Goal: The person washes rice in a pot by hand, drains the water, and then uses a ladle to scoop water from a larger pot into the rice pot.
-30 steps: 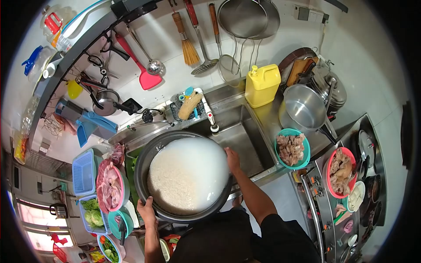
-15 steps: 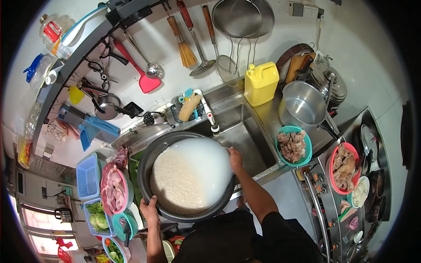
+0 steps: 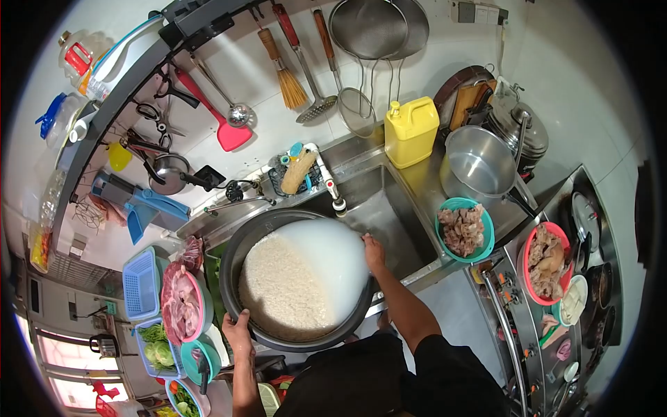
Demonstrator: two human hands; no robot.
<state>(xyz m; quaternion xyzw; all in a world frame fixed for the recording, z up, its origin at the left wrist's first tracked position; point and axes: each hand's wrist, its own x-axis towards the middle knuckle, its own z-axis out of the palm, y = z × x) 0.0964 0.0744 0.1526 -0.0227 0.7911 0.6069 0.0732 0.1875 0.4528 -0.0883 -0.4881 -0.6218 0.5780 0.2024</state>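
Both my hands gripped a basin of rice at the sink

The steel sink (image 3: 389, 222) lay before me, a yellow jug (image 3: 410, 133) standing on the metal counter to its right. Utensils, among them a red spatula (image 3: 233, 135), hung along the pale wall. The dark basin (image 3: 231, 278) was over the sink's left part and near edge, rice (image 3: 281, 295) showing on one side, cloudy water (image 3: 344, 254) on the other. My left hand (image 3: 238, 336) pinched its near-left rim, thumb uppermost, other fingers mostly hidden. My right arm reached forward, that hand (image 3: 374, 253) closed on the right rim.
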